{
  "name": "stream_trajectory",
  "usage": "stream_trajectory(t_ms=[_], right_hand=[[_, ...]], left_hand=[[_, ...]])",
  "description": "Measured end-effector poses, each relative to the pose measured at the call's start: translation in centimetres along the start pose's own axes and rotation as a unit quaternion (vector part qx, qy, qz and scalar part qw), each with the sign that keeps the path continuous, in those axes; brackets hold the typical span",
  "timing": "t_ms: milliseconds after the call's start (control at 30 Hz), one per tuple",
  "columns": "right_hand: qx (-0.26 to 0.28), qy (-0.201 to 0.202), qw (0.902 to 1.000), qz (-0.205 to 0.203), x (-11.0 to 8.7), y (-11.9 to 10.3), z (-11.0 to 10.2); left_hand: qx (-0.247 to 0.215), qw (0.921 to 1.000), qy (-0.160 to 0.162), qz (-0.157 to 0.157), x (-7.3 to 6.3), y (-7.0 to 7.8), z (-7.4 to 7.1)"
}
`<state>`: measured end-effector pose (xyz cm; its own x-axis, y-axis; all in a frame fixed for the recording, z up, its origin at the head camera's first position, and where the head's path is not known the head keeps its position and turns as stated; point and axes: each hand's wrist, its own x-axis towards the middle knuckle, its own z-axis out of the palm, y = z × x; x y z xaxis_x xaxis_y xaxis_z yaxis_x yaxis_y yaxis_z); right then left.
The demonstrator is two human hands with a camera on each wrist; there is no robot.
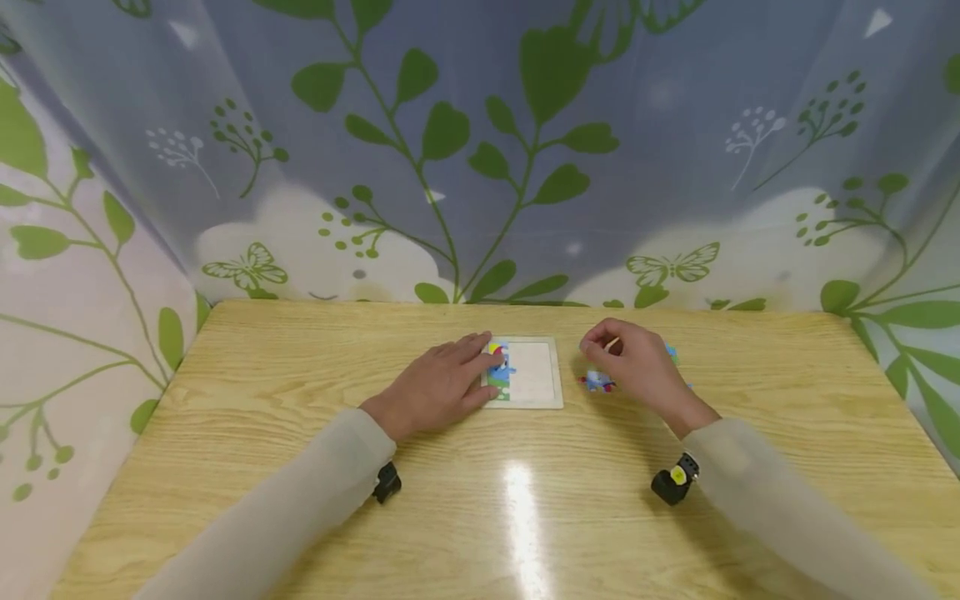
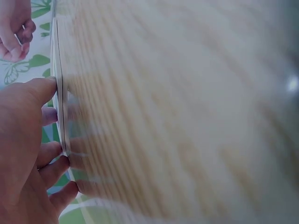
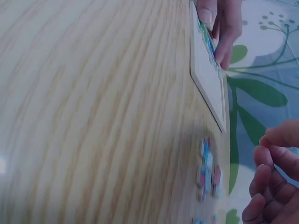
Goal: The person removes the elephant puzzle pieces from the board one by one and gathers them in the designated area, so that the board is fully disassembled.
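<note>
A white-framed jigsaw board (image 1: 557,375) lies on the table, with joined picture pieces (image 1: 501,392) in blue, green, yellow and red along its left side. My left hand (image 1: 438,385) rests on the left part of the board, fingers spread over its edge and the pieces. In the right wrist view, the left thumb (image 3: 207,16) lies on the near part of the picture. To the right of the board, my right hand (image 1: 633,362) hovers over loose puzzle pieces (image 1: 597,382). Its fingers are curled, thumb and index tips together (image 3: 266,145), with nothing visible between them.
More loose pieces (image 1: 671,353) lie partly hidden behind the right hand. The wooden table (image 1: 300,350) ends at a leaf-printed curtain (image 1: 480,167) at the back. Each wrist wears a black camera strap (image 1: 386,482).
</note>
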<state>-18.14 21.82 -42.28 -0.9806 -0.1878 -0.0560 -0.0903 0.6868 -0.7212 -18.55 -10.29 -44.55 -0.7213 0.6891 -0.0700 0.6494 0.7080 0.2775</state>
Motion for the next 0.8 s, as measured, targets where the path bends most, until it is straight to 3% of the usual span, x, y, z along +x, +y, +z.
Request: stream_trajectory(t_ms=[500,800], right_hand=[[0.002,-0.017,0.9996,-0.023,1.7,-2.2,3.0],[0.006,-0.037,0.9991,-0.018,2.6,-3.2,4.4]], left_hand=[[-0.015,0.9999,0.005,0.001,0.0,-0.1,-0.1],[-0.008,0.9999,0.002,-0.012,0.1,0.2,-0.2]])
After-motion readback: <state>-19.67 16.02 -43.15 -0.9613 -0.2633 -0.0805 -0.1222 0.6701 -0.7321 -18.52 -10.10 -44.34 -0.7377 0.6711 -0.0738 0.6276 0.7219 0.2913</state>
